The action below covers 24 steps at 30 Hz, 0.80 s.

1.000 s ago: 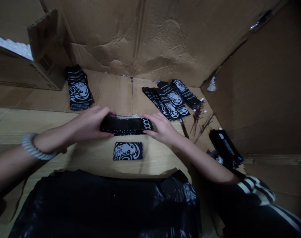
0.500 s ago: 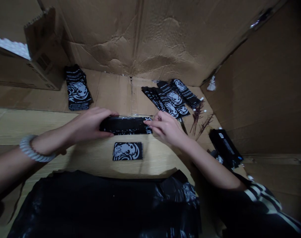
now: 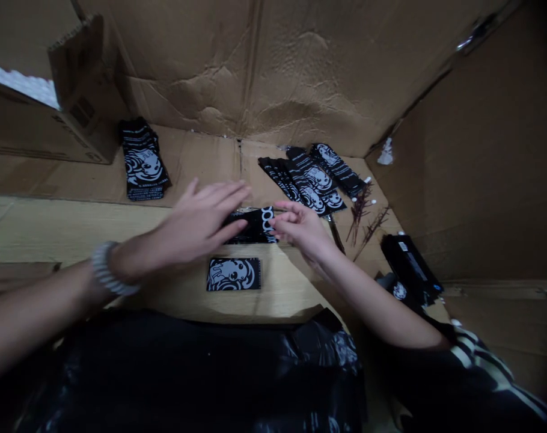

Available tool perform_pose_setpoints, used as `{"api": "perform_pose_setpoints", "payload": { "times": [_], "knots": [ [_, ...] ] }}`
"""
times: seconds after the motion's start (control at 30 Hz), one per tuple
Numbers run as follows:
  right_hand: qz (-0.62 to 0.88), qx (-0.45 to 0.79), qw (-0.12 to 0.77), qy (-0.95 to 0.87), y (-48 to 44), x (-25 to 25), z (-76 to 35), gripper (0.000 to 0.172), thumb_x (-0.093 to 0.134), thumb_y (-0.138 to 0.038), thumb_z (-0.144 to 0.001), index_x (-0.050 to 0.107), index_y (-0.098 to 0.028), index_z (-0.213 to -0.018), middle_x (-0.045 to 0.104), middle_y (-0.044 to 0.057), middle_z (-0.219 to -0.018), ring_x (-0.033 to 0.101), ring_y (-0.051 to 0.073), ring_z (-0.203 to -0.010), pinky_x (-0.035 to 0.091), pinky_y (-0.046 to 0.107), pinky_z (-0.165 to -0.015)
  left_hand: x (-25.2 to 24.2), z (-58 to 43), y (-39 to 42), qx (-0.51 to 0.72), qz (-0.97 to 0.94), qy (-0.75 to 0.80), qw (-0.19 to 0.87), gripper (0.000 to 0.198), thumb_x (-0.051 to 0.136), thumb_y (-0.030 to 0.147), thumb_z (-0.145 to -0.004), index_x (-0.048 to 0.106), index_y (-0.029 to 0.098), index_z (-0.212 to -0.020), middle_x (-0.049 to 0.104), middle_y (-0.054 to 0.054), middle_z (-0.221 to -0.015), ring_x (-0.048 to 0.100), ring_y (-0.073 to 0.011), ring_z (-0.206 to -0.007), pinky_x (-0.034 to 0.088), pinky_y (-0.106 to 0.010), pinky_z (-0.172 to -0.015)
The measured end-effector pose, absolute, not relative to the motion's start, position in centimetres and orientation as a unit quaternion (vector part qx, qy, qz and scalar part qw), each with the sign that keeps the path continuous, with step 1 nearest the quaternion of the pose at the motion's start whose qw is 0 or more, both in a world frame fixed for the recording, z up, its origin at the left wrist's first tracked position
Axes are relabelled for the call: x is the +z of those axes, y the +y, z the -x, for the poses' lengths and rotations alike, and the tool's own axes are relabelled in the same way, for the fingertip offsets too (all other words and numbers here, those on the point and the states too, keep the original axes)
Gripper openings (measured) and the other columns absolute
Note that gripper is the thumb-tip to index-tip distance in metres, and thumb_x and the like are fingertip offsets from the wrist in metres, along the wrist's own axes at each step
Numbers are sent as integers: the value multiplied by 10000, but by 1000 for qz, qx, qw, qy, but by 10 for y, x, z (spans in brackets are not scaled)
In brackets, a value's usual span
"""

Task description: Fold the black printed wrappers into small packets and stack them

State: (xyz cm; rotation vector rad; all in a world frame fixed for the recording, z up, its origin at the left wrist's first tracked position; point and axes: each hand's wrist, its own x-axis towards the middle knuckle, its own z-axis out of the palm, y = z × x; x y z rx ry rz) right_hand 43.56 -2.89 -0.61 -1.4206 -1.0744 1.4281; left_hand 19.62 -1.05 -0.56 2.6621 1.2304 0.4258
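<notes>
A black folded packet (image 3: 250, 227) with a white pattern at its right end lies across the work surface. My left hand (image 3: 195, 225) is over its left part, palm down, fingers spread and pointing right. At the packet's right end, my right hand (image 3: 303, 231) has its thumb and fingertips closed on the edge. Just below, a small black packet (image 3: 234, 274) with a white cartoon print lies flat. Black plastic bags (image 3: 201, 367) cover the front, nearest my body.
Printed black packets are stacked at the left (image 3: 142, 159) and fanned out at the back right (image 3: 307, 180). Brown twist ties (image 3: 359, 210) and a black pack (image 3: 411, 267) lie right. A cardboard box (image 3: 82, 114) stands back left, and cardboard walls rise behind.
My left hand has let go of the packet's left end and moved right over it, fingers opening. The packet's right end now shows more white pattern. My right hand has barely moved.
</notes>
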Motion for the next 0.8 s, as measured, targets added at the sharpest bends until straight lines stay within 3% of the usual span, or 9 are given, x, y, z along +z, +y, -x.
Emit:
{"api": "perform_pose_setpoints", "payload": {
  "times": [0.07,0.13,0.37,0.47,0.57,0.63,0.7,0.73,0.8],
  "knots": [
    [570,593,400,-404,-28,-3,-430,345,810,-155,-707,642,-207,-1004,695,-47,-720,667,114,-607,522,243,-588,-10,-224,-15,104,-911,384,107,788,224,630,-1079,199,144,-1699,237,-195,-1771,260,-377,-1630,122,-727,-1279],
    [577,599,388,-397,-26,-3,-427,308,801,-126,-711,660,-198,-976,690,-47,-701,653,104,-584,531,240,-589,-20,-245,-16,53,-918,373,120,875,261,658,-1069,135,63,-1697,156,-244,-1770,191,-391,-1650,104,-737,-1283],
    [621,584,357,-382,-23,-12,-431,435,801,-51,-675,654,-186,-1062,664,-46,-696,697,152,-623,567,293,-632,-45,-217,-13,14,-912,394,114,935,272,727,-1039,164,72,-1698,233,-262,-1741,242,-429,-1629,80,-795,-1253],
    [624,586,359,-373,-25,-10,-431,421,775,-42,-705,666,-171,-1090,657,-39,-713,689,149,-633,577,310,-657,-49,-165,-17,66,-900,428,56,981,244,785,-1006,170,100,-1705,281,-299,-1720,296,-478,-1596,-53,-825,-1224],
    [624,584,368,-367,-28,-5,-431,379,747,-28,-737,657,-165,-1079,630,-63,-676,649,112,-581,555,261,-597,-42,-121,-27,93,-877,472,-4,937,280,780,-1002,61,227,-1725,285,-255,-1737,281,-471,-1605,-181,-789,-1215],
    [627,576,375,-368,-30,-1,-432,347,727,-8,-765,633,-166,-1059,623,-74,-662,631,87,-551,524,209,-534,-29,-106,-36,89,-870,484,-21,923,318,747,-1017,-13,247,-1719,222,-252,-1757,270,-489,-1604,-196,-823,-1179],
    [633,571,370,-369,-30,3,-434,298,727,-13,-802,612,-173,-1025,631,-67,-671,628,72,-535,490,169,-477,-11,-105,-44,116,-849,511,-60,820,277,663,-1057,62,222,-1715,165,-239,-1777,273,-484,-1604,-179,-825,-1182],
    [636,574,363,-368,-30,4,-435,269,741,-31,-822,606,-178,-1001,642,-58,-684,631,68,-532,478,156,-456,-3,-108,-48,117,-844,518,-74,763,275,620,-1071,172,193,-1696,219,-243,-1766,315,-472,-1590,-117,-827,-1203],
    [638,585,346,-361,-29,7,-438,226,781,-86,-850,601,-186,-944,661,-37,-712,638,63,-536,467,140,-435,10,-118,-54,107,-850,510,-71,631,305,571,-1080,508,159,-1512,591,-222,-1546,566,-418,-1413,238,-744,-1226]
  ]
}}
